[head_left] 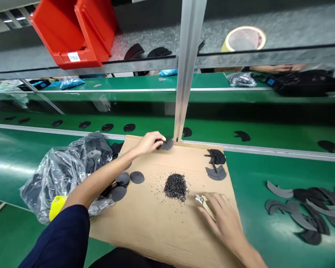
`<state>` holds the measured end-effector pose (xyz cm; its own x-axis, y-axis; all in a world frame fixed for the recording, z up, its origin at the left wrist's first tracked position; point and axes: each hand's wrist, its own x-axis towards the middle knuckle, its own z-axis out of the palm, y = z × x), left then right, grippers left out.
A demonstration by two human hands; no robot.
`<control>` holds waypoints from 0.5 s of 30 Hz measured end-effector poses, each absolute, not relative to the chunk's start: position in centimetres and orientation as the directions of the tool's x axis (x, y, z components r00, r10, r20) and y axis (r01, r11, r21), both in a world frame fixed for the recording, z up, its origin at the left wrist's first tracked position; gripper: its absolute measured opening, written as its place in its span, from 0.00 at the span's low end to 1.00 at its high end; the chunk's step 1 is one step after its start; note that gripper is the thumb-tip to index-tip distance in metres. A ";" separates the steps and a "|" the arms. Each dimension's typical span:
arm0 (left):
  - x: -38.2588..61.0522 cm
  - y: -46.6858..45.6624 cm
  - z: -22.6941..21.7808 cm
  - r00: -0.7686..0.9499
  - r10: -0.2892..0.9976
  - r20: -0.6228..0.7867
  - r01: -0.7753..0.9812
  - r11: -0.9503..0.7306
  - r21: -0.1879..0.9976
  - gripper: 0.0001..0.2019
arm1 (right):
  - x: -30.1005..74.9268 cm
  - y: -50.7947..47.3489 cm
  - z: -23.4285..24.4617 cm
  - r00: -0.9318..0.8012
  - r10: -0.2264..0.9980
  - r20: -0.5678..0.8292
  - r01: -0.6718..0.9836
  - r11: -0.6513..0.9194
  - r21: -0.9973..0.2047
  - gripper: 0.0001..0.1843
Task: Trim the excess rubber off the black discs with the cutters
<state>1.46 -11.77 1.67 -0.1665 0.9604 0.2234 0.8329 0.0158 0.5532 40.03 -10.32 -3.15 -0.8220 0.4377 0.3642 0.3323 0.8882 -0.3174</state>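
My left hand (151, 143), at the far edge of the cardboard sheet (156, 230), pinches a flat black disc-shaped part (166, 143). One of its fingertips has a pale covering. My right hand (222, 214) rests low over the right side of the cardboard, its thumb and fingers around a pale, slim tool with a shiny tip (201, 201); its exact kind is unclear. Between the hands lies a pile of small black pieces (175, 187), with loose bits scattered around it. Curved black parts (216, 165) sit at the cardboard's right edge, and a black disc (137, 177) lies left of the pile.
A clear plastic bag of dark parts (69, 167) stands left, beside something yellow (57, 206). More curved parts (307, 208) lie on the green bench at right. Behind, a metal post (184, 74) supports a shelf with a red bin (75, 33) and tape roll (244, 38).
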 end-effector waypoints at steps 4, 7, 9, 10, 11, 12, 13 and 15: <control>-3.3 -6.5 0.5 -0.347 0.904 0.248 0.821 0.165 0.546 0.09 | 43.0 -11.6 -6.0 -0.784 0.508 0.356 0.461 0.861 -0.214 0.20; -4.8 -4.6 -1.4 -0.428 0.881 0.203 0.793 0.257 0.553 0.07 | 44.3 -12.5 -6.6 -0.787 0.532 0.312 0.486 0.847 -0.218 0.27; -5.4 -4.4 -2.2 -0.442 0.880 0.174 0.784 0.286 0.551 0.06 | 44.9 -12.6 -6.0 -0.794 0.549 0.259 0.486 0.831 -0.272 0.32; -5.7 -4.6 -2.4 -0.439 0.883 0.167 0.786 0.287 0.547 0.06 | 45.0 -12.3 -5.4 -0.798 0.554 0.236 0.479 0.822 -0.309 0.32; -5.9 -5.0 -2.4 -0.427 0.889 0.166 0.792 0.279 0.543 0.07 | 44.8 -11.8 -4.6 -0.799 0.558 0.222 0.469 0.811 -0.349 0.31; -6.1 -5.6 -2.2 -0.407 0.898 0.167 0.801 0.262 0.538 0.07 | 44.4 -11.0 -3.8 -0.798 0.561 0.221 0.457 0.801 -0.387 0.28; -6.2 -6.5 -1.8 -0.377 0.911 0.169 0.812 0.238 0.533 0.08 | 43.5 -10.0 -3.0 -0.797 0.557 0.233 0.436 0.798 -0.417 0.25; -6.0 -8.8 -0.9 -0.296 0.941 0.163 0.835 0.173 0.522 0.09 | 40.4 -7.0 -1.4 -0.780 0.555 0.290 0.403 0.800 -0.444 0.19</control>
